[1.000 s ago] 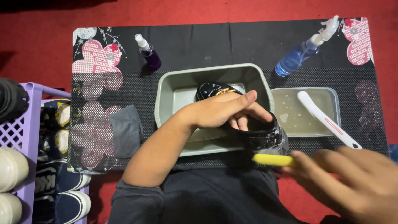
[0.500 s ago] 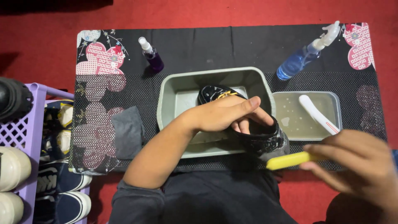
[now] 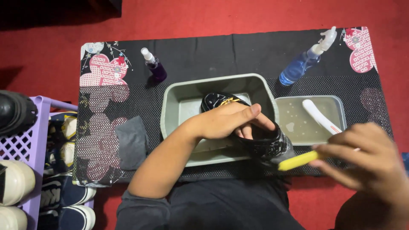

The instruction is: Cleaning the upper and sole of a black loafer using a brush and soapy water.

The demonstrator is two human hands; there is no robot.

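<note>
Head view: left hand (image 3: pixel 230 121) grips black shoe (image 3: pixel 255 136) over grey tub (image 3: pixel 179 102)

I sit on the floor of a home, at a makeshift shoe-cleaning spot. Under me is a red carpet (image 3: pixel 238 19), and over it a black mat (image 3: pixel 204 55) printed with pink heart shapes and flowers, household stuff rather than a workbench. To my left a purple plastic basket (image 3: pixel 32 145) holds several pairs of everyday shoes and sneakers, the way a family keeps them. On the mat stand a grey plastic tub (image 3: pixel 179 100), a smaller clear tray of soapy water (image 3: pixel 298 123), a blue spray bottle (image 3: pixel 304 64), a small purple spray bottle (image 3: pixel 154 66) and a grey cloth (image 3: pixel 132 142).
</note>
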